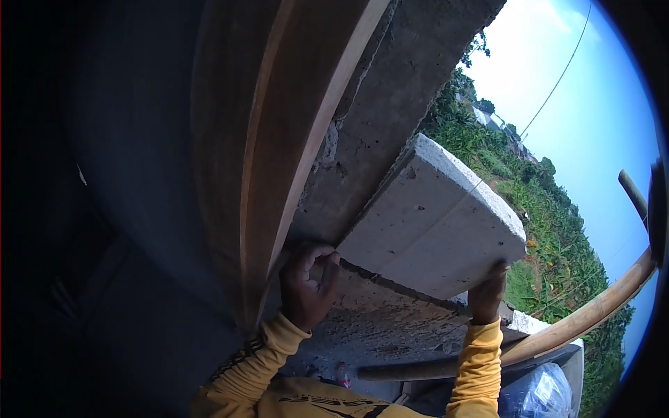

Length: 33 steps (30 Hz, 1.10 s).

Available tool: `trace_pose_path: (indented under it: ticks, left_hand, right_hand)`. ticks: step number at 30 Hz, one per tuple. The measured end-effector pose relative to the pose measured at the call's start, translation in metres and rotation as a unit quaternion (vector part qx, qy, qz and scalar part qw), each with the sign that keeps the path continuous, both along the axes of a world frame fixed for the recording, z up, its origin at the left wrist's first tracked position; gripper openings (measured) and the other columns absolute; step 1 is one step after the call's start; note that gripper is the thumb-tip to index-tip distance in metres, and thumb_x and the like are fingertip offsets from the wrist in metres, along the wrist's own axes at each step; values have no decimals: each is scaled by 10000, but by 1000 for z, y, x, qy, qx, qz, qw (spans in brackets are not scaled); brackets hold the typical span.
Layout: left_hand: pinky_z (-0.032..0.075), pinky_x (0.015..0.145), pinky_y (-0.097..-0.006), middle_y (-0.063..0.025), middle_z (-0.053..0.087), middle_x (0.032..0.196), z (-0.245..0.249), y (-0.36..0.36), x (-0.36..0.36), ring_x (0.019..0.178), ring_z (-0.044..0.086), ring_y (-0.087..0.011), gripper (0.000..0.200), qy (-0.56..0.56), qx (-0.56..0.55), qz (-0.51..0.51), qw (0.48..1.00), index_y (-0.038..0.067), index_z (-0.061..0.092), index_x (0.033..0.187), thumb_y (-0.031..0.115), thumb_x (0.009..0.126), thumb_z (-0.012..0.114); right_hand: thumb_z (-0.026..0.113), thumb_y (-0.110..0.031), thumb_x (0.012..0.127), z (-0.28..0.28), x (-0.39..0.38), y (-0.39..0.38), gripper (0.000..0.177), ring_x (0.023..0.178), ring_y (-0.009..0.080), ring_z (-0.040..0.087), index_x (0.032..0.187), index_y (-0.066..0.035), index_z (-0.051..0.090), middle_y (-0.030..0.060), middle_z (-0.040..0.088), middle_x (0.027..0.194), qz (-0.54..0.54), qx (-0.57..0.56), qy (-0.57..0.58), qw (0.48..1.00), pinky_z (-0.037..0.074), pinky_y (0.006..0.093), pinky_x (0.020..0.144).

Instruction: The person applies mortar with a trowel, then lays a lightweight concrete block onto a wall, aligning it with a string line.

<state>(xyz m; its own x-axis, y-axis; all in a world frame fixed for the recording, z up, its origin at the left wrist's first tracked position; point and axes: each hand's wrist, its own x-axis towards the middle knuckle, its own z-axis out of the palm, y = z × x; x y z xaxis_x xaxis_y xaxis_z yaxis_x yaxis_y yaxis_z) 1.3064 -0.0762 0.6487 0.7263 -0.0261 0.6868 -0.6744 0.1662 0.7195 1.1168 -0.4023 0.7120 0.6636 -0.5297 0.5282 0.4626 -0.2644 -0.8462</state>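
Observation:
A pale grey concrete block (432,223) rests tilted on a rough wall ledge (390,306), its far edge bright in the sun. My right hand (486,296) grips the block's lower right corner, thumb on the face, with the other fingers largely hidden. At the lower left corner, my left hand (310,285) is curled, its thumb and finger pinching close against the block's edge. Exactly how much of the block lies between those fingers is hard to see. A thin dark line crosses the block's face.
Close on the left rises a brown wooden frame (286,139). Behind the block runs a grey concrete column (397,90). A wooden pole (585,320) slants across the lower right, above a clear plastic-wrapped thing (547,390). Green plants (502,160) grow beyond the wall.

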Motion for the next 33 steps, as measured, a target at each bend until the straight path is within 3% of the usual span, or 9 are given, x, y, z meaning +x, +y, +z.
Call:
trace_pose_path:
  ticks: [6, 9, 12, 16, 17, 23, 26, 30, 33]
  left_hand:
    - [546, 756, -343, -124, 703, 935, -5, -1, -1, 827, 704, -234, 135, -3, -5, 6, 1000, 4, 691, 1057, 10, 927, 728]
    - [549, 772, -353, -128, 703, 937, -5, 1, 1, 841, 706, -252, 136, 1, -5, 4, 1000, 10, 697, 1060, 22, 928, 730]
    - [550, 787, -357, -130, 701, 940, -10, 7, -3, 855, 704, -254, 137, 27, 15, 4, 1000, 12, 700, 1065, 35, 934, 729]
    - [550, 798, -338, -113, 694, 946, -24, 16, -13, 870, 691, -216, 98, 58, 3, -12, 998, -11, 690, 1050, 51, 974, 700]
    - [553, 801, -338, -114, 692, 941, -25, 19, -20, 876, 690, -215, 89, 61, -4, -25, 998, -12, 687, 1047, 47, 980, 693]
    - [577, 815, -356, -152, 700, 986, 3, 15, -81, 892, 703, -250, 185, -34, 48, -203, 978, 2, 683, 1065, 111, 936, 757]
    - [567, 796, -310, -134, 679, 1006, 20, -15, -105, 866, 669, -175, 244, -72, 46, -327, 941, -18, 666, 1092, 186, 978, 736]
    - [512, 1055, -407, -190, 647, 1320, 36, -49, -147, 1220, 647, -295, 717, 129, -30, -545, 828, -60, 525, 1432, 337, 920, 834]
    - [446, 1136, -408, -201, 569, 1441, 37, -59, -181, 1345, 559, -313, 1006, 92, -45, -580, 808, -94, 358, 1556, 475, 889, 854]
  right_hand:
    - [525, -632, 1056, 7, 30, 22, 786, 1353, 271, 521, 1542, -25, 414, 136, 528, 1457, -71, -45, -33, 996, 444, 495, 1130]
    - [519, -641, 1055, 18, 35, 30, 777, 1304, 283, 564, 1527, -30, 429, 154, 543, 1428, -4, 0, -125, 992, 494, 486, 1079]
    - [509, -626, 1066, 36, 20, 34, 749, 1257, 287, 599, 1518, -33, 438, 156, 561, 1404, -82, 75, -139, 984, 522, 455, 1047]
    - [492, -651, 1063, 47, -18, 26, 739, 1271, 231, 583, 1475, -37, 485, 131, 595, 1370, -145, -24, -140, 979, 530, 426, 1041]
    - [546, -616, 1057, 50, -27, 17, 700, 1270, 244, 580, 1451, -38, 529, 114, 602, 1377, -77, 107, -229, 964, 498, 426, 1080]
    - [534, -624, 1056, 40, -102, 43, 703, 1291, 266, 558, 1476, -61, 526, 112, 565, 1449, -184, 146, -279, 931, 448, 443, 1131]
    - [448, -641, 1080, 24, -142, 68, 724, 1333, 265, 539, 1529, -72, 465, 114, 535, 1488, -272, 160, -251, 915, 441, 438, 1146]
    - [431, -615, 1097, -10, -195, 103, 702, 1349, 263, 539, 1570, -96, 416, 103, 514, 1514, -243, 190, -284, 908, 459, 433, 1143]
    - [443, -642, 1081, -35, -229, 132, 738, 1339, 282, 560, 1577, -96, 414, 110, 534, 1508, -278, 235, -262, 894, 482, 455, 1123]
